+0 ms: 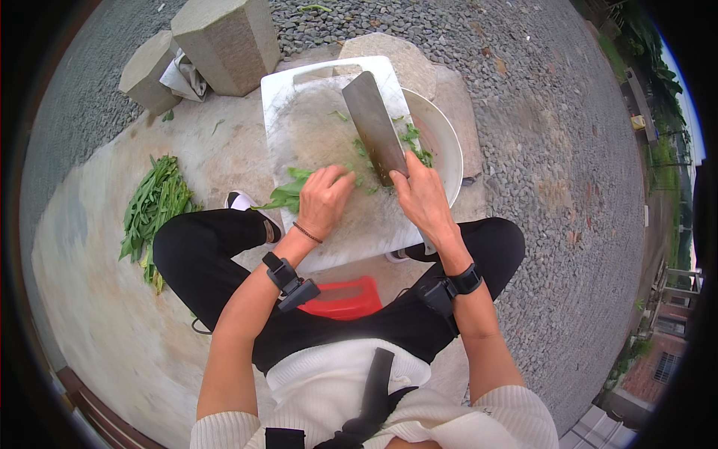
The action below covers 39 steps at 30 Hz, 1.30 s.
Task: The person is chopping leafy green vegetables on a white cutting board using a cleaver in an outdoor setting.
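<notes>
My right hand point(422, 193) grips a Chinese cleaver point(374, 126), its broad blade tilted over the right part of a white plastic cutting board point(280, 120). On the board's left side, my left hand point(326, 199) has its fingers curled around leafy greens point(289, 193), whose leaves stick out to the left. Small cut pieces point(359, 147) lie beside the blade. Under the board's right edge stands a large pale basin point(446, 143), and chopped greens point(418, 143) show at its near side. The cleaver's edge where it meets the board is partly hidden by my right hand.
A pile of long greens point(157, 210) lies on the concrete slab point(84, 264) at left. Concrete blocks point(227, 47) stand at the far left, a crumpled bag point(184, 78) between them. A red plastic stool point(348, 300) is between my legs. Gravel point(555, 196) spreads on the right.
</notes>
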Available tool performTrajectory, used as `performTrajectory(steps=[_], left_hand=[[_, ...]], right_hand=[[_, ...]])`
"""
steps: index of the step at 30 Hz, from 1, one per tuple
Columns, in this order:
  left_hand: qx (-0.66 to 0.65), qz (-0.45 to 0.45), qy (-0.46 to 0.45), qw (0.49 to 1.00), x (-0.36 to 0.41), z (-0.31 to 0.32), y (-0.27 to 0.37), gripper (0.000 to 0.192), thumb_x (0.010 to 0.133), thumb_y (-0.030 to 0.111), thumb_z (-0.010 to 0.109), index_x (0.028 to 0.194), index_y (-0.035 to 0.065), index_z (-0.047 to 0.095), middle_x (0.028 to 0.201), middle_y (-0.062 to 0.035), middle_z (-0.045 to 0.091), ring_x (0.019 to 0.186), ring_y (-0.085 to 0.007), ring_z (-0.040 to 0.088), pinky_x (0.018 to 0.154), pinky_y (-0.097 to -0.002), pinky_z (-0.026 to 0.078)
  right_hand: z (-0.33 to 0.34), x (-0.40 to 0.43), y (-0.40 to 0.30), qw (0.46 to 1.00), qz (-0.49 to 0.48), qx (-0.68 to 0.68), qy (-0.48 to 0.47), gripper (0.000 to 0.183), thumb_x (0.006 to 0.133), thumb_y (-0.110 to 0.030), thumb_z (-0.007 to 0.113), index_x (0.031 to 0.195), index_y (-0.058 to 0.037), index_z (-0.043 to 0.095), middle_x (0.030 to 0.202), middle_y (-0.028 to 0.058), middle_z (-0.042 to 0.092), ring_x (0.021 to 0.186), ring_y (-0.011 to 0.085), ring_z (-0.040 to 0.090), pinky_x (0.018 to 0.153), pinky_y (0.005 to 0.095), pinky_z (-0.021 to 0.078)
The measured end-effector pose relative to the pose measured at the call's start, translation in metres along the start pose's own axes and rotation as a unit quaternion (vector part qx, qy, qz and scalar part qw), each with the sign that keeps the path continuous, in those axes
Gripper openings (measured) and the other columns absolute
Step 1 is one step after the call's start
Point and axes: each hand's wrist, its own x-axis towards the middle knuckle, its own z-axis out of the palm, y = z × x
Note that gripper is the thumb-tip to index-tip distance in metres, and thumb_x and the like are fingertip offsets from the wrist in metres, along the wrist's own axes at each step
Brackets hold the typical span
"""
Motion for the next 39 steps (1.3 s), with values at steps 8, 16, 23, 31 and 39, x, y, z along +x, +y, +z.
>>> performTrajectory(steps=[8,16,23,31,39], left_hand=[[-0.019,-0.058,-0.015,0.998,0.005,0.001,0.005,0.017,0.07,0.004,0.071,0.084,0.0034,0.061,0.084,-0.0083,0.061,0.075,-0.0283,0.059,0.065,-0.0362,0.047],[-0.003,-0.051,0.0,0.999,0.004,0.006,0.005,0.012,0.069,0.001,0.069,0.076,0.0025,0.06,0.083,-0.0082,0.061,0.074,-0.0279,0.059,0.063,-0.0366,0.047],[-0.019,-0.035,0.015,0.999,0.001,0.005,0.006,0.011,0.069,0.0,0.066,0.077,0.0037,0.059,0.082,-0.0074,0.057,0.073,-0.028,0.057,0.063,-0.0382,0.046],[-0.064,-0.072,0.007,0.995,0.0,-0.001,0.005,0.015,0.072,-0.001,0.069,0.085,0.0017,0.061,0.084,-0.0104,0.061,0.081,-0.029,0.061,0.067,-0.0369,0.048],[-0.039,-0.033,0.027,0.998,0.001,0.002,0.001,0.015,0.069,-0.002,0.07,0.081,0.0018,0.061,0.084,-0.0095,0.063,0.075,-0.0283,0.059,0.066,-0.0361,0.047]], right_hand=[[-0.006,-0.025,-0.01,0.994,0.002,-0.03,-0.101,0.019,0.088,-0.011,0.054,0.098,0.0023,0.046,0.066,0.0294,0.057,0.07,0.0491,0.057,0.065,0.0549,0.0444],[0.019,-0.016,-0.03,0.988,-0.02,-0.124,-0.094,0.015,0.08,-0.001,0.052,0.092,-0.0003,0.043,0.068,0.0253,0.061,0.066,0.0449,0.061,0.06,0.0536,0.0489],[0.042,0.016,-0.026,0.993,-0.035,-0.105,-0.037,0.016,0.082,-0.005,0.054,0.092,0.0004,0.044,0.069,0.0268,0.061,0.067,0.0458,0.061,0.061,0.0538,0.0485],[0.007,-0.004,-0.012,0.999,-0.003,0.003,-0.046,0.018,0.089,-0.012,0.054,0.097,0.0022,0.046,0.066,0.0289,0.058,0.069,0.0492,0.057,0.062,0.0548,0.0439],[-0.002,-0.024,-0.02,0.992,-0.009,-0.057,-0.112,0.016,0.089,-0.01,0.053,0.097,0.0007,0.045,0.064,0.0274,0.058,0.067,0.0481,0.058,0.061,0.0546,0.0451]])
